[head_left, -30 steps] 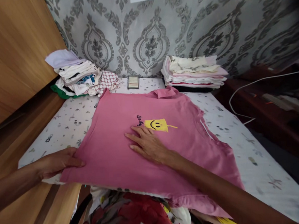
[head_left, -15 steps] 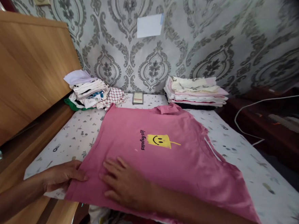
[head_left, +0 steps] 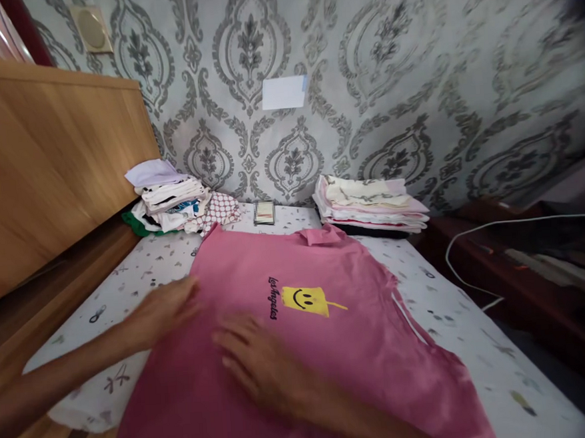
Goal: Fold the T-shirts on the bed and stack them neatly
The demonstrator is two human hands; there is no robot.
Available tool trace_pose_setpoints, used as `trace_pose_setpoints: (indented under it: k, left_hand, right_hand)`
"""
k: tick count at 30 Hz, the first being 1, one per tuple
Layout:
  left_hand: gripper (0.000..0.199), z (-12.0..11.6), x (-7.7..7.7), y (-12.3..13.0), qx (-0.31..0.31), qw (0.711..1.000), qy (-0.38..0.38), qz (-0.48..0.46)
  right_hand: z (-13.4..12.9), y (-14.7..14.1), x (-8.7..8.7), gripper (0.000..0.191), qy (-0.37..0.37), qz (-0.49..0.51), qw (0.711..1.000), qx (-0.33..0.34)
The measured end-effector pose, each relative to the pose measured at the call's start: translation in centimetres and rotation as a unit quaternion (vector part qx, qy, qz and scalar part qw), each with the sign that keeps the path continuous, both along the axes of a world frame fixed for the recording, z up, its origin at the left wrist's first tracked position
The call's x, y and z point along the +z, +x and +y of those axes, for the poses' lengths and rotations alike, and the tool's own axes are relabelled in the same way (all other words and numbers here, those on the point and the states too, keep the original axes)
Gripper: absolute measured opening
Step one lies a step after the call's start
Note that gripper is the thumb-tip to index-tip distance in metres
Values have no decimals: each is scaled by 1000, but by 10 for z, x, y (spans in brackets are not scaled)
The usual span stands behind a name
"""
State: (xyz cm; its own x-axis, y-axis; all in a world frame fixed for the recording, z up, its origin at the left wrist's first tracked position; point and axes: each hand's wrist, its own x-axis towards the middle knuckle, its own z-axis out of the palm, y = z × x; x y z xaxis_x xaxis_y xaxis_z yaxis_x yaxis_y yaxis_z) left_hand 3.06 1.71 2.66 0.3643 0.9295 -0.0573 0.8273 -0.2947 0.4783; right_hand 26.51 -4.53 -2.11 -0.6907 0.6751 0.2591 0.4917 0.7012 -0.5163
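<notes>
A pink T-shirt [head_left: 361, 347] is spread out in front of me, its collar toward the right. On its front are a yellow smiley print [head_left: 305, 301] and dark lettering beside it. My right hand [head_left: 257, 361] lies on the fabric, palm down, with its fingers stretched out. At the shirt's left edge is my left hand [head_left: 166, 311], fingers pointing right over the cloth. Motion smears those fingers, so whether they grip the edge is unclear.
The shirt lies on a white patterned sheet [head_left: 99, 326]. Folded clothes stand in a left pile [head_left: 171, 197] and a right pile [head_left: 371, 203], with a small framed item [head_left: 264, 212] between. A wooden panel [head_left: 58, 168] borders the left; a white cable [head_left: 456, 261] hangs right.
My left hand has moved from the shirt's near left corner up along its left edge. My right hand stays flat on the fabric, slightly farther right. The camera view has tilted upward.
</notes>
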Motion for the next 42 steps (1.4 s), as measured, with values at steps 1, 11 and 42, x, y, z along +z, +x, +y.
trace_pose_setpoints:
  k: [1, 11, 42]
  left_hand:
    - [35, 1, -7, 20, -55, 998, 17, -36]
    - [61, 82, -75, 5, -45, 995, 93, 10]
    - [21, 188, 12, 39, -83, 897, 300, 313]
  right_hand:
    - [5, 6, -4, 39, 10, -23, 999, -47]
    - [55, 89, -20, 24, 55, -66, 977, -194]
    - [220, 237, 66, 19, 68, -157, 883, -438]
